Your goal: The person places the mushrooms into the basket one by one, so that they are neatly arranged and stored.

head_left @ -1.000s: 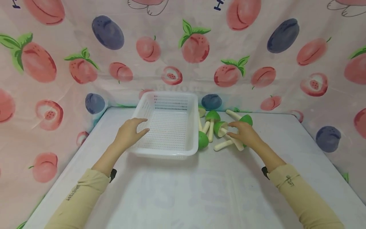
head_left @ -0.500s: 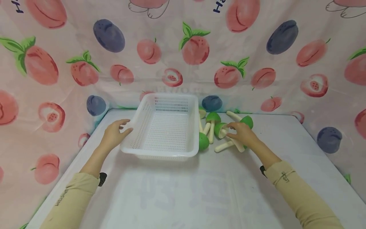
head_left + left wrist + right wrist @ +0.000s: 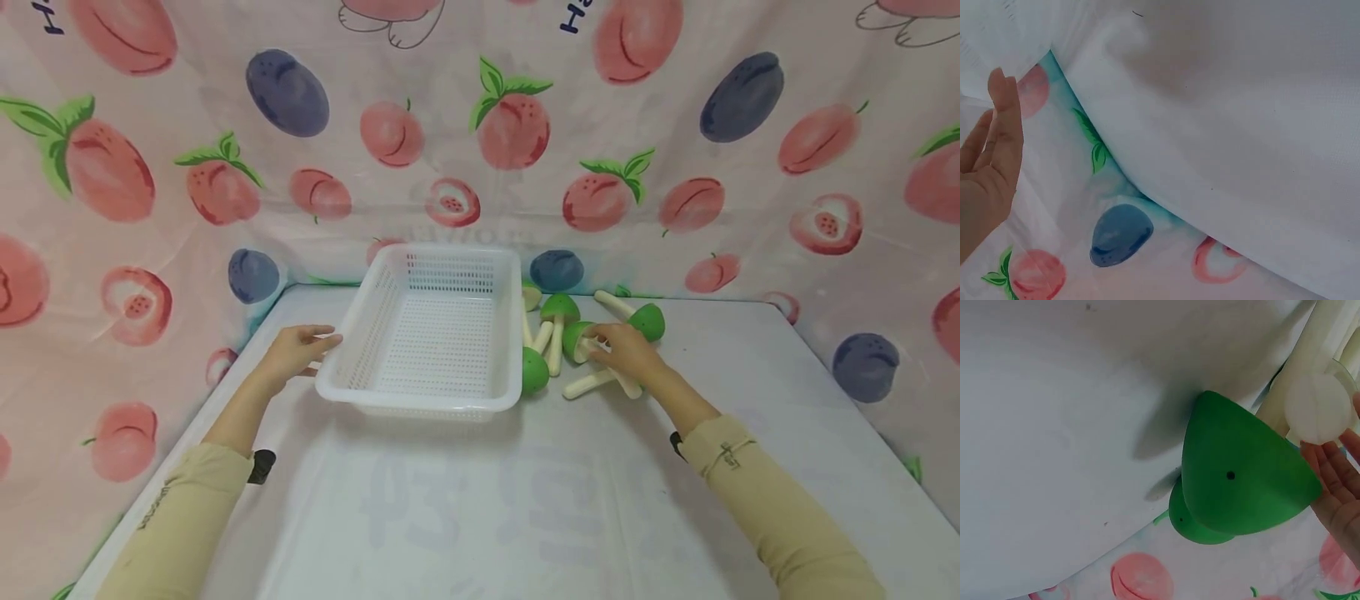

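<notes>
A white plastic basket (image 3: 431,400) stands at the back of the table in the head view. My left hand (image 3: 292,354) is at its left side, fingertips close to the rim; whether they touch it I cannot tell. In the left wrist view the left hand (image 3: 994,147) has extended fingers and holds nothing. Right of the basket lie several toy mushrooms with green caps and cream stems. My right hand (image 3: 626,350) pinches the stem of one toy mushroom (image 3: 575,340). The right wrist view shows the right hand (image 3: 1338,481) at a pale stem, behind a large green cap (image 3: 1241,472).
Another toy mushroom (image 3: 557,310) and a green cap (image 3: 535,372) lie close against the basket's right side. One more mushroom (image 3: 647,321) lies behind my right hand. A fruit-patterned cloth (image 3: 480,125) rises behind the white table (image 3: 480,500).
My left hand has moved left, from over the basket's left rim to just outside it. The right hand has stayed near the mushrooms, and its fingers have drawn together at a stem.
</notes>
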`<state>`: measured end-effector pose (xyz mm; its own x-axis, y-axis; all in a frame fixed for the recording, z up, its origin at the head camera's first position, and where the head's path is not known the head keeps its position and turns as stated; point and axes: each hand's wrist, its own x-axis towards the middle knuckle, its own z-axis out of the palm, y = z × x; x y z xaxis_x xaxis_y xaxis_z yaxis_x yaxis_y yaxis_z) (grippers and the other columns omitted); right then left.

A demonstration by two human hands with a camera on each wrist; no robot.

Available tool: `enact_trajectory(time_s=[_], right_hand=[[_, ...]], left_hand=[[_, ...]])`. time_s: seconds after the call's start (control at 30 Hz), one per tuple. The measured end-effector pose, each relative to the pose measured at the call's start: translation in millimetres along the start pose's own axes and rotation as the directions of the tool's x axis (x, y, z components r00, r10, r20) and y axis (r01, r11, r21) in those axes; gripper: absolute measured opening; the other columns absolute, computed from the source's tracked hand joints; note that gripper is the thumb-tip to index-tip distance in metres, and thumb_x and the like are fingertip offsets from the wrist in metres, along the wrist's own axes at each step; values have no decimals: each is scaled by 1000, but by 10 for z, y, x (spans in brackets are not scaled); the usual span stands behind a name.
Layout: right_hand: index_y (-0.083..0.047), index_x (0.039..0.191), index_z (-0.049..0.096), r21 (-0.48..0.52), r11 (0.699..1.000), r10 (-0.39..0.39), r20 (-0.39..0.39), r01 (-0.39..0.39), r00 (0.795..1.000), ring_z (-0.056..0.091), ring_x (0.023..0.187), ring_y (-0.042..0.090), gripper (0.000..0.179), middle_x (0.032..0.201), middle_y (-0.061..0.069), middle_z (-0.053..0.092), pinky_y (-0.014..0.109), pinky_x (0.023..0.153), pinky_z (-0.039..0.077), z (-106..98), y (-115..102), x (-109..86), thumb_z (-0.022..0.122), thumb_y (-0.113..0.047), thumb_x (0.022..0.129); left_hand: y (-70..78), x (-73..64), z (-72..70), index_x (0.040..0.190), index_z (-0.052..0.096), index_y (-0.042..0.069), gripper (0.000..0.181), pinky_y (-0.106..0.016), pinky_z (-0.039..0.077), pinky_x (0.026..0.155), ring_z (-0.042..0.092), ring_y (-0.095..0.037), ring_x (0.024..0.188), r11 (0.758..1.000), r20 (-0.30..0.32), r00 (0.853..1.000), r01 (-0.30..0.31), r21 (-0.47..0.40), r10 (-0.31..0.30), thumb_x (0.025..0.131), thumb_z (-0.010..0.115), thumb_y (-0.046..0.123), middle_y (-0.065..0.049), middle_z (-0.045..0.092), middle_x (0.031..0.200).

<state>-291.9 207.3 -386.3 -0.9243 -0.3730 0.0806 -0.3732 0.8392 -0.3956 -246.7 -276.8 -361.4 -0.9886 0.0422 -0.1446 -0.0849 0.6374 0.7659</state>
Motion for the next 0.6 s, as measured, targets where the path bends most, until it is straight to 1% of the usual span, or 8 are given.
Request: enact_trajectory(time_s=[0.07,0.17,0.33,0.47,0.6], right_hand=[[6,117,60,11,1000,20,-6,-19,1000,58,98,39,33,109,26,62,48,82,49,23,3,27,64,-7,88],[7,118,59,24,998,63,-3,-63,998,59,97,38,33,108,27,62,47,81,49,65,-3,67,63,-6,88],[9,120,58,16,990,141,10,-141,990,60,96,38,36,106,27,63,45,80,50,104,-25,129,63,-4,87],[8,119,59,3,984,179,10,-179,984,60,98,39,36,108,27,63,47,81,50,113,-40,166,62,-2,85],[9,118,60,5,979,202,6,-202,979,58,103,42,34,114,28,61,49,85,49,135,-61,190,61,-1,85]], left_hand=[[11,23,4,142,34,-6,66,-43,52,89,53,-42,118,999,33,999,30,-22,-29,96,51,40,-29,47,135],[32,53,17,142,33,-6,65,-45,48,95,50,-40,122,996,69,995,79,-52,-76,97,49,37,-28,45,137],[59,86,6,143,31,-6,61,-47,44,100,49,-37,123,981,94,985,158,-117,-147,98,49,32,-26,44,138],[60,109,-16,143,32,-5,63,-41,46,98,54,-29,116,972,107,979,186,-144,-171,97,52,33,-23,46,136],[60,117,-24,142,34,-4,62,-28,49,87,57,-14,99,971,104,978,193,-144,-179,95,55,31,-13,54,124]])
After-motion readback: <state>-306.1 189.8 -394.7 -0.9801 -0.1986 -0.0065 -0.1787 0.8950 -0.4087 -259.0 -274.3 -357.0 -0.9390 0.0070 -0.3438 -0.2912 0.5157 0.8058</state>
